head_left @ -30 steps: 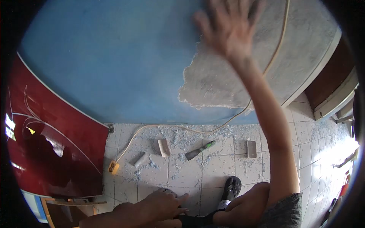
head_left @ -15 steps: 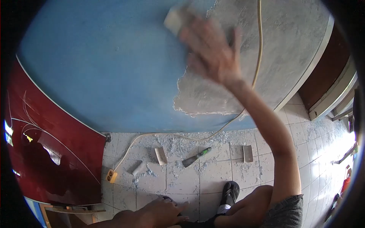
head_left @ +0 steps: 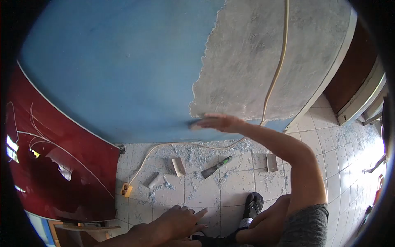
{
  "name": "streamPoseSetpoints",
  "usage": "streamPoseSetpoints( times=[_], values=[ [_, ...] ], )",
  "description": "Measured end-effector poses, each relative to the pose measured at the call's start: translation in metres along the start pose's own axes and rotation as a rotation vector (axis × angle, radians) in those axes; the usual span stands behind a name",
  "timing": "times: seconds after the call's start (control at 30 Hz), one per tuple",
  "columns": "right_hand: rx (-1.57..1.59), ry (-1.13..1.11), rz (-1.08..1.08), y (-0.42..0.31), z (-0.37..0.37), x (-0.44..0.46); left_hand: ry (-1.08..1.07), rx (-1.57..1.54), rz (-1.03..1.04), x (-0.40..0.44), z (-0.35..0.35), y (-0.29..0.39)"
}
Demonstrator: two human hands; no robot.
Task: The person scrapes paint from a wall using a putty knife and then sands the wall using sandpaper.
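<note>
My right hand point(head_left: 220, 122) presses low against the wall, just under the bottom edge of the bare grey patch point(head_left: 255, 74). A piece of sandpaper point(head_left: 194, 125) shows only as a thin edge at its fingertips; the palm hides the rest. Blue paint point(head_left: 123, 82) covers the wall to the left, meeting the grey along a ragged, pale line. My left hand point(head_left: 183, 220) hangs over the floor by my legs, thumb and forefinger apart, with nothing in it. A scraper with a green and black handle point(head_left: 223, 161) lies on the floor between my hands.
Curled sheets point(head_left: 178, 167) and a rolled piece point(head_left: 154, 180) lie among paint flakes on the tiles point(head_left: 201, 191). A cream cable point(head_left: 271, 88) crosses the wall down to a yellow socket point(head_left: 126, 189). A glossy red panel point(head_left: 74, 164) stands left; a doorway point(head_left: 358, 70) is right.
My right hand has swept down the wall from the top of the paint edge to near its bottom. My left hand has risen slightly in view, and the view has shifted a little.
</note>
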State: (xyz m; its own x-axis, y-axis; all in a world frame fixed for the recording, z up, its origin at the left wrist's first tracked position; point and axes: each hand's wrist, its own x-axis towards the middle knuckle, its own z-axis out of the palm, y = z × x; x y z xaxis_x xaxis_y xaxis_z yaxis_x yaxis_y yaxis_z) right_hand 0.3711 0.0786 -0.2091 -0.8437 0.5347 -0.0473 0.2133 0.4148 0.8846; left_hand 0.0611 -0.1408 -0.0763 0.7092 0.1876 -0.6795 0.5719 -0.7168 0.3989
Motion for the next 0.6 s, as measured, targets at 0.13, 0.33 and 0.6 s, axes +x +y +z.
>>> streamPoseSetpoints(
  times=[0.13,0.33,0.6],
  values=[
    [-0.229,0.181,0.469,0.082,-0.045,0.021,-0.008,-0.029,0.029,-0.004,-0.005,0.004],
    [-0.218,0.080,0.313,0.074,-0.053,0.030,-0.024,-0.053,0.024,-0.005,-0.018,0.009],
    [-0.181,0.217,0.356,0.023,0.007,0.055,0.050,-0.044,0.033,-0.005,0.004,0.002]
  ],
)
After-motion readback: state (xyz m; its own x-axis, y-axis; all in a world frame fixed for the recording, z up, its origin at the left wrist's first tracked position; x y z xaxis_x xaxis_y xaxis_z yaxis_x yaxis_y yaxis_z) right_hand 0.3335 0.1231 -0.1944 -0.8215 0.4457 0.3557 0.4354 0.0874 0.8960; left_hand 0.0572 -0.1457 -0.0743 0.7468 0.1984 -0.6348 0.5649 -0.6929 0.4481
